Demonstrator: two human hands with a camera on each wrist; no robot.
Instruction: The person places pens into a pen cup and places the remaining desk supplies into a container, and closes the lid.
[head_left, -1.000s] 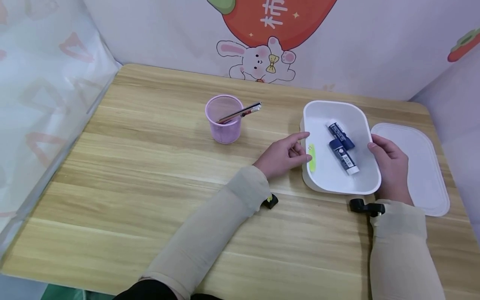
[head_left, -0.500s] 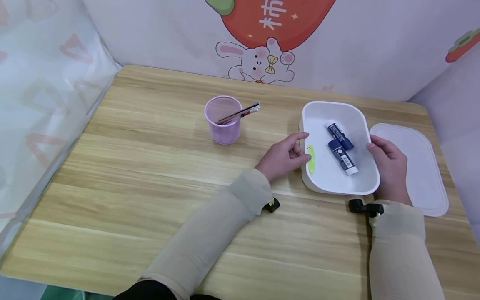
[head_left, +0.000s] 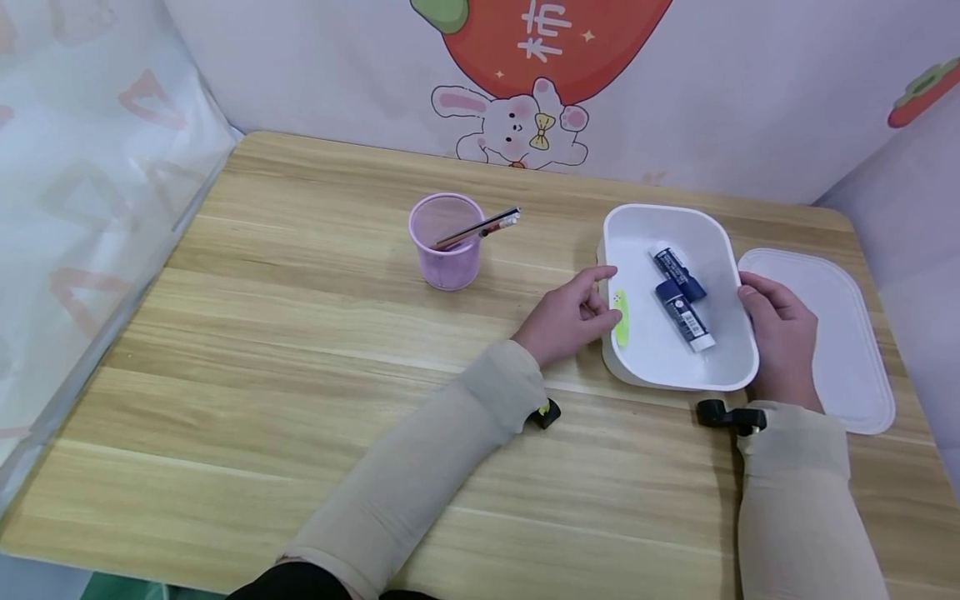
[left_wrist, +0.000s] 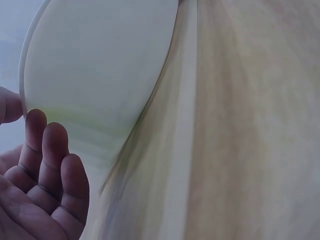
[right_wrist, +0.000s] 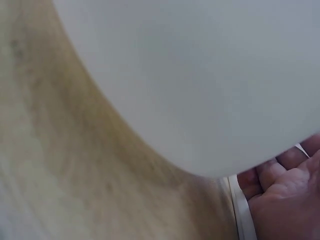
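A white plastic box point(head_left: 720, 358), with no lid on it, stands at the right of the table between both hands. My left hand point(head_left: 562, 318) holds its left wall, thumb over the rim and the other fingers against the outside, as the left wrist view shows. On the opposite side my right hand point(head_left: 783, 342) grips the wall, thumb at the rim and fingers on the outer side. Inside lie two dark blue glue sticks point(head_left: 685, 317), close together. A flat yellow-green strip with a small white animal face point(head_left: 622, 325) lies along the inner left side, near my left thumb.
A flat white lid point(head_left: 855, 350) lies on the table just right of the box, partly behind my right hand. Left of the box stands a purple cup point(head_left: 448, 271) with several pencils point(head_left: 480, 229) leaning out. A printed wall covering point(head_left: 337, 92) borders the table's back edge.
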